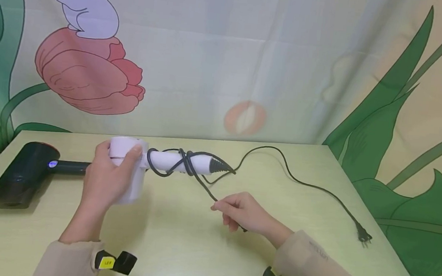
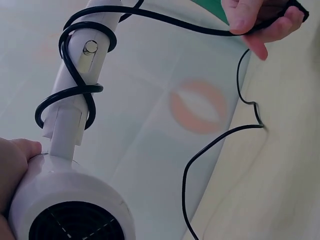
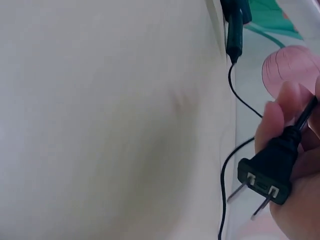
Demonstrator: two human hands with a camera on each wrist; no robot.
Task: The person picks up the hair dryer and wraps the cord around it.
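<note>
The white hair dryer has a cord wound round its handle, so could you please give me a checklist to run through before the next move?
1. White hair dryer held securely: ok, the left hand grips its body.
2. Cord under control: ok, the right hand holds it near the plug.
3. Plug out of any socket: ok, its prongs are bare.
4. Loops snug on the handle: not ok, some stand away from it.
5. Button set to off: cannot tell.
6. Black hair dryer cord gathered: not ok, it trails loose.
</note>
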